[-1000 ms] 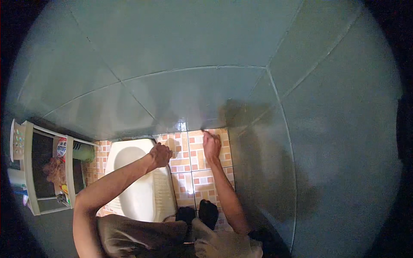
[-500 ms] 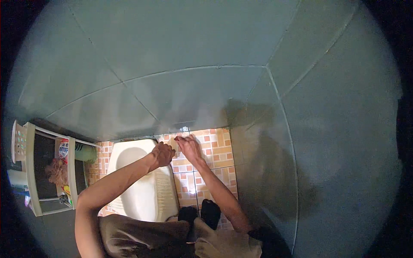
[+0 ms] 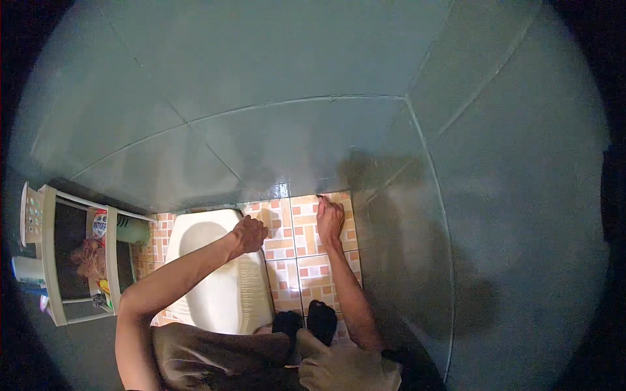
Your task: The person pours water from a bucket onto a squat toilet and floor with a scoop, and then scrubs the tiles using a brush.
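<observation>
My right hand point(image 3: 330, 220) is low by the foot of the far wall, over the patterned tile floor point(image 3: 280, 277). Its fingers are closed, with a small dark spot at their tips that is too small to name. Over the far right edge of the cream squat toilet point(image 3: 254, 280), my left hand point(image 3: 250, 234) hangs with its fingers curled in. What it holds, if anything, is hidden. A gap of tiles lies between the two hands.
At the left stands a white plastic shelf rack point(image 3: 51, 260) holding a greenish container point(image 3: 132, 230) and a brown netted scrubber point(image 3: 89, 259). Grey walls point(image 3: 274, 143) close in ahead and at the right. Two dark-covered feet point(image 3: 321, 322) are on the tiles below.
My right hand has moved to the right along the foot of the wall, away from my left hand. The left hand has barely moved.
</observation>
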Action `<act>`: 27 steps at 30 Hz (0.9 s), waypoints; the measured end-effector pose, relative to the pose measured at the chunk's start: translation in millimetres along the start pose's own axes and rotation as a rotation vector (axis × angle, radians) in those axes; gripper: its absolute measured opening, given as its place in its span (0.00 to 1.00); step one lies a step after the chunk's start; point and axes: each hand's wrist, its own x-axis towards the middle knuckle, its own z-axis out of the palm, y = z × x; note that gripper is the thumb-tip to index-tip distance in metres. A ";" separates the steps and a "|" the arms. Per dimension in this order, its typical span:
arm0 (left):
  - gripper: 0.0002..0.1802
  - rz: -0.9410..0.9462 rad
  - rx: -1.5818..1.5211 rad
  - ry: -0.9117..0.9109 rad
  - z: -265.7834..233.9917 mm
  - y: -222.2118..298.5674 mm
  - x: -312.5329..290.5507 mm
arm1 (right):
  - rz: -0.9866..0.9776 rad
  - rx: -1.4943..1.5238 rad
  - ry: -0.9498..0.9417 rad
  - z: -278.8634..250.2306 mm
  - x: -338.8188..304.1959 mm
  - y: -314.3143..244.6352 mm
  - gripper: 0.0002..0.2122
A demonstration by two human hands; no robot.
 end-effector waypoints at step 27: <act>0.19 0.003 -0.040 0.047 24.2 -4.1 6.3 | -0.133 0.048 -0.093 32.6 -28.4 -25.9 0.12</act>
